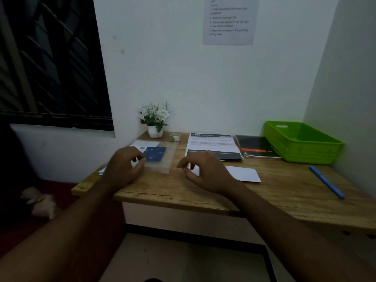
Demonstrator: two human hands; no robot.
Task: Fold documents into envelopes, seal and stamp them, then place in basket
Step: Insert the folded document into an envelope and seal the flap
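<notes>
Over tabletop (183, 192), left hand (124, 169) & right hand (205, 171) hover, fingers loosely curled, seemingly gripping nothing; open room twd front edge.

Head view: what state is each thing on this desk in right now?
green basket, upright, nothing seen inside.
printed documents, flat, unfolded.
white envelope, flat, one end under right hand.
blue pen, lying on desk.
clear sleeve, flat, blurred.
left hand, fingers curled at sleeve, grip unclear.
right hand, fingers curled, grip unclear.

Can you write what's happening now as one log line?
left hand: by clear packet, grip unclear | right hand: over white envelope, fingers loosely curled | green basket: right corner
</notes>
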